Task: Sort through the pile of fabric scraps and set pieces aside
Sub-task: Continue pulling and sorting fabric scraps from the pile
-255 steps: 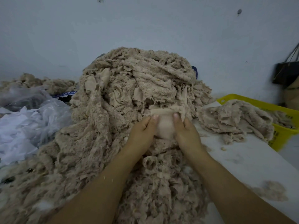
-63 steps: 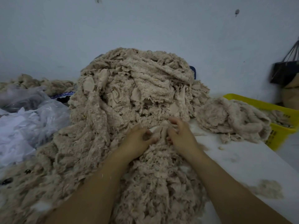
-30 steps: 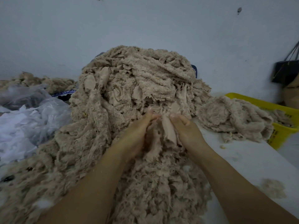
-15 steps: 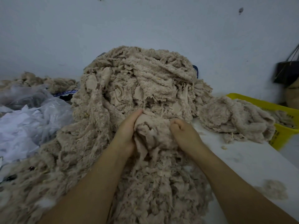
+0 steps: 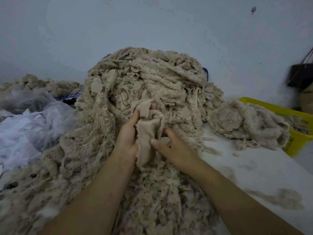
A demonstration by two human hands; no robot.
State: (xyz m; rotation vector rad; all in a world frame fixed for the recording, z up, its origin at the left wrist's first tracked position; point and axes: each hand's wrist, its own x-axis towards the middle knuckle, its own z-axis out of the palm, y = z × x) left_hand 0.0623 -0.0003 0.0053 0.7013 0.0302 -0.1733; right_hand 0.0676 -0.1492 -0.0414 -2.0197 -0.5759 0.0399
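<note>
Left hand (image 5: 127, 138) wraps scrap (image 5: 147, 133) top, right hand (image 5: 174, 146) pinches lower edge, at pile (image 5: 152, 78) front. Risk: scrap looks snagged; hard tug drags more along, pile slumps onto table (image 5: 254, 167).

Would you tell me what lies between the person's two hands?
In the head view, a smooth beige fabric piece lies between the left hand and the right hand, gripped by both.

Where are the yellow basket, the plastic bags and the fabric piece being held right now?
yellow basket (image 5: 298, 141): head view, on its front yellow wall.
plastic bags (image 5: 33, 126): head view, on the crumpled pale sheet at left.
held fabric piece (image 5: 147, 138): head view, on its smooth middle panel.
</note>
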